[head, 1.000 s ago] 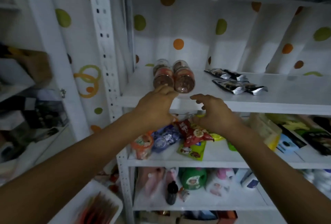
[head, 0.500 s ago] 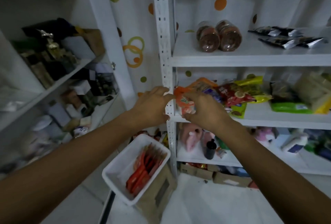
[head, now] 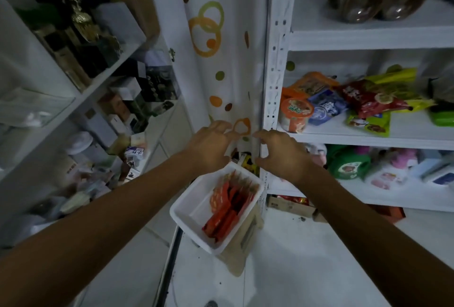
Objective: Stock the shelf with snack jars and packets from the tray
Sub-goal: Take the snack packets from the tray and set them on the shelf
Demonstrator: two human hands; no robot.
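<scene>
Shelf [head: 368, 38] left behind, left grip [head: 208, 147] and right grip [head: 282, 152], loose and apparently empty, have dropped toward the tray [head: 183, 211] for packets [head: 228, 208].

small shop, stocked snack shelves [head: 368, 132]

Dotted white curtain [head: 216, 61], metallic figurine [head: 78, 16] on cluttered left shelving [head: 108, 70], cardboard box [head: 237, 257]
</scene>
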